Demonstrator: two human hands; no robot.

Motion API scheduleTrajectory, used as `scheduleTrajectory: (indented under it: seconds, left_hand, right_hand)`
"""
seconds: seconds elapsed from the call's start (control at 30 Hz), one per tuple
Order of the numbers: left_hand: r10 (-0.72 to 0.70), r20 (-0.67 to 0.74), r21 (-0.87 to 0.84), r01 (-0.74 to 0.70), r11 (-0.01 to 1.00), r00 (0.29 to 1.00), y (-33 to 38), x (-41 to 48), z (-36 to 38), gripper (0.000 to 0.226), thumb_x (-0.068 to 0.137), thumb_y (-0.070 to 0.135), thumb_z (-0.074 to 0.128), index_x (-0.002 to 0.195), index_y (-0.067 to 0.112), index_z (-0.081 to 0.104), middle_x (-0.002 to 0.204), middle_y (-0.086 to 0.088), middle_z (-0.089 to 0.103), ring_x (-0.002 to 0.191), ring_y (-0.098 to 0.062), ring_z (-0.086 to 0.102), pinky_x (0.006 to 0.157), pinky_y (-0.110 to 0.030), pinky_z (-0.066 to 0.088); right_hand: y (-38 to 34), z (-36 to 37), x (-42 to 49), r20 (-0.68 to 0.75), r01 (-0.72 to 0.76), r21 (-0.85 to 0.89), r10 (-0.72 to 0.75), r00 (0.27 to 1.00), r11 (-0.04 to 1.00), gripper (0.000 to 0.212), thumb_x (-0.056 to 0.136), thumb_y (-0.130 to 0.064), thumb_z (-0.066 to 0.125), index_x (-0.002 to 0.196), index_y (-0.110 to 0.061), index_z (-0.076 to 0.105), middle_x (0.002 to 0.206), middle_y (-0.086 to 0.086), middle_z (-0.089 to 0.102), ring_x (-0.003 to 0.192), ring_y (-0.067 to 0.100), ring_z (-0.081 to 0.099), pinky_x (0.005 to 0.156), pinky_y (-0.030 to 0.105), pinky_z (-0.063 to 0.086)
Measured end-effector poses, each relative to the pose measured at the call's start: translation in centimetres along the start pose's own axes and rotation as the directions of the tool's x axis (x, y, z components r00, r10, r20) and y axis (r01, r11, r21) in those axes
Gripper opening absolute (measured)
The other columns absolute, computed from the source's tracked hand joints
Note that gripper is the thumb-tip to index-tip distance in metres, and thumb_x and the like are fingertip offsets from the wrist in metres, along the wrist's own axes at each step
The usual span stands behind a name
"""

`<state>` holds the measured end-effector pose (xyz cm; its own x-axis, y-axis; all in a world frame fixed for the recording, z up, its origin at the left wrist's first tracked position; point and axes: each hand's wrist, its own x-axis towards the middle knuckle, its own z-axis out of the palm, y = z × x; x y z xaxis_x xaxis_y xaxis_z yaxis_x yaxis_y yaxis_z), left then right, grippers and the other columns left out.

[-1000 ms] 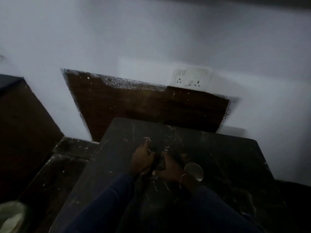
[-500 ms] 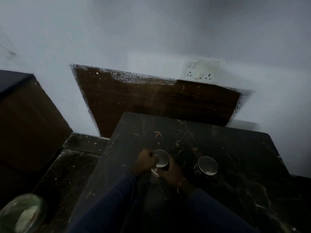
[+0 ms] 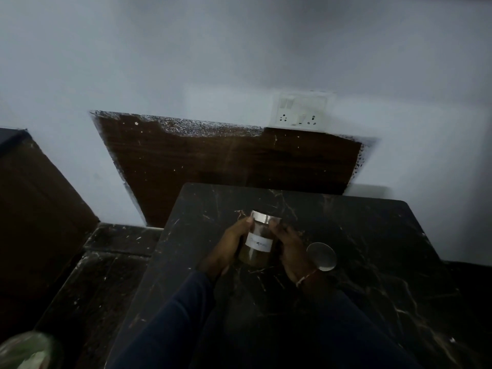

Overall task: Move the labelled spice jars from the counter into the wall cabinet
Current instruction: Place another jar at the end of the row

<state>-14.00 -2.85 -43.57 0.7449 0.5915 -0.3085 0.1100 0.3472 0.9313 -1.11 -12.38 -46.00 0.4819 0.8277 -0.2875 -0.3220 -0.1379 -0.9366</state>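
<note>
At the left edge stands a dark wooden unit (image 3: 34, 209); whether it is the wall cabinet cannot be told, and no open shelf shows anywhere. In the lower middle of the frame the left hand (image 3: 231, 243) curls round the left side of a jar (image 3: 258, 241), thumb up by its metal lid. The jar is tilted, with its white label facing the camera and brown spice inside; it sits over the black counter (image 3: 386, 235), and whether it touches the counter is unclear. The right hand (image 3: 288, 249) clasps the jar's right side, fingers bent round the glass. Just right of that wrist a second jar (image 3: 321, 256) stands on the counter, only its round lid plain. The task looks barely begun: one jar is in hand and not yet stored, and the other waits untouched.
</note>
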Motion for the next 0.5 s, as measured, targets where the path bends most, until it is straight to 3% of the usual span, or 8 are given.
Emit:
scheduleTrajectory:
  seconds: [0.13, 0.2, 0.3, 0.37, 0.5]
  left_hand:
    - [-0.079, 0.08, -0.035, 0.082, 0.996, 0.994, 0.1, 0.0, 0.8, 0.04, 0.098, 0.045, 0.038, 0.12, 0.021, 0.06, 0.114, -0.01, 0.07, 0.108, -0.029, 0.066, 0.094, -0.048, 0.052]
    - [-0.059, 0.071, -0.039, 0.062, 0.997, 0.996, -0.1, 0.2, 1.2, 0.043, 0.097, 0.048, 0.042, 0.122, 0.018, 0.06, 0.117, -0.014, 0.068, 0.107, -0.032, 0.066, 0.095, -0.052, 0.051]
    - [-0.06, -0.006, -0.033, 0.06, 0.998, 0.998, 0.0, 0.3, 1.8, 0.046, 0.097, 0.049, 0.041, 0.12, 0.014, 0.06, 0.111, -0.016, 0.07, 0.096, -0.027, 0.07, 0.08, -0.038, 0.06]
    - [-0.069, -0.03, -0.015, 0.068, 0.998, 0.997, 0.1, 0.4, 1.9, 0.05, 0.097, 0.052, 0.038, 0.12, 0.013, 0.06, 0.109, -0.015, 0.071, 0.094, -0.026, 0.071, 0.076, -0.034, 0.06]
    - [-0.096, -0.057, 0.012, 0.097, 0.995, 0.994, 0.3, 0.6, 1.8, 0.06, 0.095, 0.06, 0.031, 0.12, 0.014, 0.061, 0.11, -0.017, 0.071, 0.099, -0.029, 0.07, 0.085, -0.04, 0.058]
  right_hand:
    - [-0.6, 0.4, -0.2, -0.044, -0.034, 0.049, 0.036, 0.998, 0.998, 0.054, 0.081, -0.065, 0.057, 0.116, -0.026, 0.066, 0.121, 0.013, 0.067, 0.11, 0.036, 0.064, 0.093, 0.064, 0.048]
    - [-0.6, 0.6, -0.2, -0.037, -0.075, 0.162, 0.082, 0.996, 0.984, 0.048, 0.091, -0.06, 0.045, 0.118, -0.024, 0.063, 0.123, 0.016, 0.065, 0.112, 0.036, 0.063, 0.097, 0.061, 0.047]
    - [-0.8, 0.7, -0.3, 0.017, -0.139, 0.284, 0.14, 0.99, 0.949, 0.058, 0.096, -0.059, 0.03, 0.128, -0.018, 0.056, 0.126, 0.018, 0.062, 0.117, 0.036, 0.06, 0.102, 0.058, 0.044]
    - [-0.9, 0.7, -0.1, 0.027, -0.162, 0.295, 0.162, 0.987, 0.942, 0.064, 0.095, -0.062, 0.028, 0.13, -0.016, 0.055, 0.126, 0.019, 0.063, 0.117, 0.036, 0.06, 0.103, 0.057, 0.043]
    - [-1.0, 0.8, 0.2, 0.029, -0.187, 0.272, 0.186, 0.982, 0.944, 0.071, 0.091, -0.067, 0.029, 0.129, -0.013, 0.057, 0.12, 0.02, 0.067, 0.114, 0.037, 0.063, 0.102, 0.055, 0.045]
